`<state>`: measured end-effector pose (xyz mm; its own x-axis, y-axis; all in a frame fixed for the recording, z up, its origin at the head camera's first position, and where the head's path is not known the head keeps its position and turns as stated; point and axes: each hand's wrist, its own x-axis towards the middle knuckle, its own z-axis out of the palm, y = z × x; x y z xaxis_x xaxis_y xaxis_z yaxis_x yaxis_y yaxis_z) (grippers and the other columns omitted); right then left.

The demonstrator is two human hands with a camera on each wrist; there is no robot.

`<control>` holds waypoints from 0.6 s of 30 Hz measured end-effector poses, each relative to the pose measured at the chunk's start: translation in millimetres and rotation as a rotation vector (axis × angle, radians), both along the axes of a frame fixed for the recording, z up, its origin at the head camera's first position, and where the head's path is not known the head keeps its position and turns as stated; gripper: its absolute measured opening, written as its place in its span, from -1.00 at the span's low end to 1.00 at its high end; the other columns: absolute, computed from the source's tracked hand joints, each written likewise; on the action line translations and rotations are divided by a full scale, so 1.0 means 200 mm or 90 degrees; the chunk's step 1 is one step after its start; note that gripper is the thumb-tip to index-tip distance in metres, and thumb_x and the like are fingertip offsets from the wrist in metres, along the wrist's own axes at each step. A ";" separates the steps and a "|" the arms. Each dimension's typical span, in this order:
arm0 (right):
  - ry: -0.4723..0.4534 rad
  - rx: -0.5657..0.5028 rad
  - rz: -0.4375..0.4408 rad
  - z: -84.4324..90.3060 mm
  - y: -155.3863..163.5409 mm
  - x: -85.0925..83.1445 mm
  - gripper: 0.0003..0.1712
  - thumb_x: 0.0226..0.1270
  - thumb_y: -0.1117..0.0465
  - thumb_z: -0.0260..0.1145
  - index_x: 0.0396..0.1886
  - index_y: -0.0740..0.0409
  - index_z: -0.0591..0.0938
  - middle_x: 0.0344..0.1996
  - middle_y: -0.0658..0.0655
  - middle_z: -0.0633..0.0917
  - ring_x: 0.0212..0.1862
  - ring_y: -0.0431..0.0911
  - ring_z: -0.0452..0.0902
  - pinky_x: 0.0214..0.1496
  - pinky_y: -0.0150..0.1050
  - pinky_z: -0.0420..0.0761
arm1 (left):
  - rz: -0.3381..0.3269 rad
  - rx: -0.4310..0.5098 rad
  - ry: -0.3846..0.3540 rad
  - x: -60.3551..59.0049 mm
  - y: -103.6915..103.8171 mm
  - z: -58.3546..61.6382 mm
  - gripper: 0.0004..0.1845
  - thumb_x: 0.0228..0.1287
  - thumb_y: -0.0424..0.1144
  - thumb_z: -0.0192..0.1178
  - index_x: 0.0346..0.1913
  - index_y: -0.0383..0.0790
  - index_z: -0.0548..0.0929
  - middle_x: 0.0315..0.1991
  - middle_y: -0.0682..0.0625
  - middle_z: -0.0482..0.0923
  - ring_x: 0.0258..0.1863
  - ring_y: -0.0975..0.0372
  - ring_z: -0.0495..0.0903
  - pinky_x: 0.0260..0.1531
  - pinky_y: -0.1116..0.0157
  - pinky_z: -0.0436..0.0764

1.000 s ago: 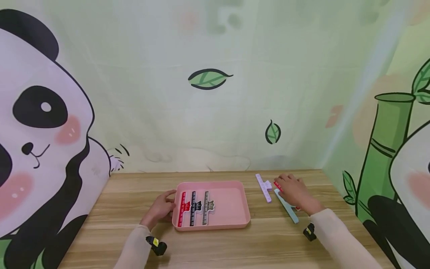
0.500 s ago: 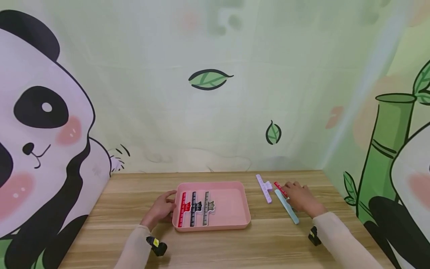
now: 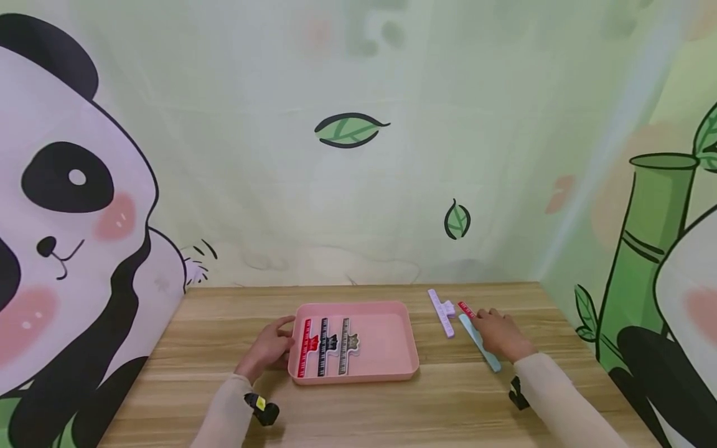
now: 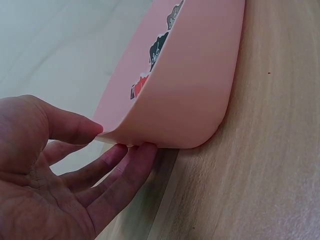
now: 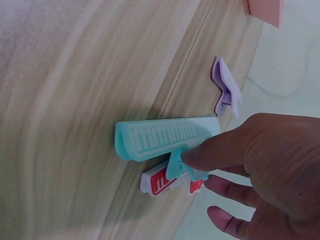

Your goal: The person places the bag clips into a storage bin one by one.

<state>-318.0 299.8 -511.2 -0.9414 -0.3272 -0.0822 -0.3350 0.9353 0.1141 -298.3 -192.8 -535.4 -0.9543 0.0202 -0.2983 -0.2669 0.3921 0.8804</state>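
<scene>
Inside the pink tray: red clip, black clip and grey clip lie side by side.
Right of the tray: purple clip, teal clip and second red clip lie outside (seemingly half done, by count).
Left hand: grasps the tray's left end, thumb at the rim, fingers lower.
Right hand: bends over the teal clip, thumb touching it; whether it pinches, I cannot tell.
</scene>
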 end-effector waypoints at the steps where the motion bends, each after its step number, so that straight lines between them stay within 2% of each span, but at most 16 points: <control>1: 0.001 -0.002 0.001 0.00 0.00 0.00 -0.60 0.21 0.42 0.29 0.08 0.28 0.60 0.05 0.27 0.60 0.07 0.21 0.50 0.01 0.26 0.54 | 0.001 -0.002 0.001 0.00 0.00 0.00 -0.34 0.34 -0.39 0.04 0.50 -0.12 0.19 0.30 -0.40 0.37 -0.13 0.04 0.64 -0.29 0.12 0.73; 8: 0.002 -0.009 0.003 -0.01 0.02 0.01 -0.59 0.18 0.43 0.30 0.07 0.28 0.63 0.03 0.29 0.61 0.04 0.23 0.51 -0.03 0.26 0.54 | 0.000 -0.005 0.003 0.00 0.00 0.01 -0.34 0.34 -0.39 0.04 0.49 -0.12 0.20 0.31 -0.40 0.36 -0.14 0.04 0.65 -0.31 0.12 0.74; 11: 0.000 -0.010 0.003 -0.03 0.03 0.01 -0.55 0.22 0.40 0.27 0.14 0.26 0.60 0.10 0.30 0.58 0.11 0.27 0.47 0.01 0.29 0.50 | -0.002 -0.005 0.003 0.01 0.00 0.02 -0.34 0.34 -0.39 0.03 0.50 -0.12 0.20 0.30 -0.41 0.35 -0.15 0.05 0.64 -0.31 0.12 0.74; 18: -0.007 -0.012 0.015 -0.04 0.03 0.02 -0.51 0.22 0.34 0.32 0.18 0.30 0.57 0.14 0.33 0.57 0.18 0.33 0.43 0.03 0.33 0.49 | -0.002 -0.004 0.000 0.01 0.00 0.02 -0.34 0.36 -0.38 0.04 0.50 -0.12 0.19 0.30 -0.41 0.35 -0.18 0.06 0.64 -0.30 0.12 0.74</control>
<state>-314.7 306.0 -520.0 -0.9323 -0.3515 -0.0855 -0.3587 0.9289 0.0924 -296.4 -192.7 -531.1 -0.9541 0.0222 -0.2986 -0.2655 0.3982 0.8780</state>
